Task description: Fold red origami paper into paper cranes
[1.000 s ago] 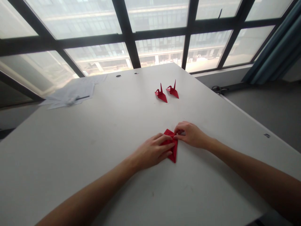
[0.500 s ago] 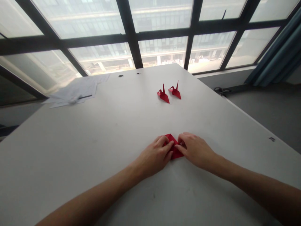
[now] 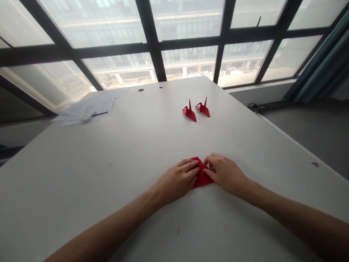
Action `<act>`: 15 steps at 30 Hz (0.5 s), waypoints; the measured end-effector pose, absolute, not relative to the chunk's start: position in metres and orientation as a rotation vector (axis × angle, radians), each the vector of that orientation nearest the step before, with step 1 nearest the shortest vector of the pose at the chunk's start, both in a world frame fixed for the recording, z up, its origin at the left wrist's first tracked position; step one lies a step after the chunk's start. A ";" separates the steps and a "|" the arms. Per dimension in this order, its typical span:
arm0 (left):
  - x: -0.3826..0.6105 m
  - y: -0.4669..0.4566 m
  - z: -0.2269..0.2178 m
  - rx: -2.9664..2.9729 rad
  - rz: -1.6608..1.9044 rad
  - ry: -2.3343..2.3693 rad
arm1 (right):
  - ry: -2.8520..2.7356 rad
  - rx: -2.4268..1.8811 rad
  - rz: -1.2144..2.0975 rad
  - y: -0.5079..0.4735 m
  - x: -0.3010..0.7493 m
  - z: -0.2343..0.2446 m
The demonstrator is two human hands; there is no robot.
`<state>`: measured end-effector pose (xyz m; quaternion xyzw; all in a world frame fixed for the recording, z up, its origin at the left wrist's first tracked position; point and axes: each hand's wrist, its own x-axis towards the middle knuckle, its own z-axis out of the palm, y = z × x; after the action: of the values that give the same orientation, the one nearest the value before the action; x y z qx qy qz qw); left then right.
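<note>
On a white table (image 3: pixel 81 174), the left hand (image 3: pixel 177 180) and right hand (image 3: pixel 225 174) press flat on folded red paper (image 3: pixel 202 177) at its near middle. The paper, a tall kite a second ago, now lies squat, suggesting a fresh fold. Two red paper cranes (image 3: pixel 195 109) stand far behind.

A white table (image 3: pixel 114 189) fills most of the frame, its far edge running along the windows at the top. Near the lower middle a folded red paper (image 3: pixel 201 176) lies flat on it, with a left hand (image 3: pixel 177 180) and a right hand (image 3: pixel 225 173) resting on it. Above that, toward the upper middle, two red paper cranes (image 3: pixel 196 110) stand just beside each other. At the upper left lies a loose stack of white sheets (image 3: pixel 87 107) with a dark pen (image 3: pixel 98 114) on top.
</note>
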<state>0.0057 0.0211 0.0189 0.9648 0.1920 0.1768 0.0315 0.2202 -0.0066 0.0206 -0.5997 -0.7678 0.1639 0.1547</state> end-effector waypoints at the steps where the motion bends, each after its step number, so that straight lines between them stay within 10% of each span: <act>1: 0.006 0.021 0.019 2.978 0.532 0.593 | -2.213 -1.689 0.474 -0.006 0.221 0.021; 15: 0.005 0.025 0.023 2.967 0.465 0.655 | -2.431 -1.452 0.427 -0.003 0.224 0.029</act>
<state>0.0054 0.0245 0.0234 0.9647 0.2128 0.1513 0.0339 0.2235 -0.0028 0.0286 -0.5022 -0.8407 0.1476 0.1385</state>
